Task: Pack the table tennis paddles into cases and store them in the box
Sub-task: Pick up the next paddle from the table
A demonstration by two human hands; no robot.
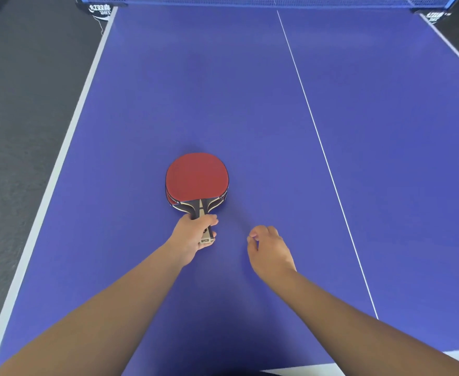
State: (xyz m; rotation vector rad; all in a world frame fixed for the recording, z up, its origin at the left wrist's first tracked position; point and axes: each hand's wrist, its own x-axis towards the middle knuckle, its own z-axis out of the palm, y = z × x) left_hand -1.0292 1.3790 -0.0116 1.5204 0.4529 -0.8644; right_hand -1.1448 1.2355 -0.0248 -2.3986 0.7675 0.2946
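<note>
Blue table tennis table (250, 90) fills the view, with a white centre line (317, 137) running down it, a net (250, 0) across its far end and grey floor (19, 104) along its left side. Two red paddles (197, 180) lie stacked on the table left of the centre line, handles pointing toward the person. Left hand (193, 236) grips the handles with fingers curled round them, while the right hand (269, 249) hovers just beside it, fingers loosely curled and holding nothing.

Two bare forearms, no sleeves, left hand (193, 236) and right hand (269, 251) without rings, watches or gloves
</note>
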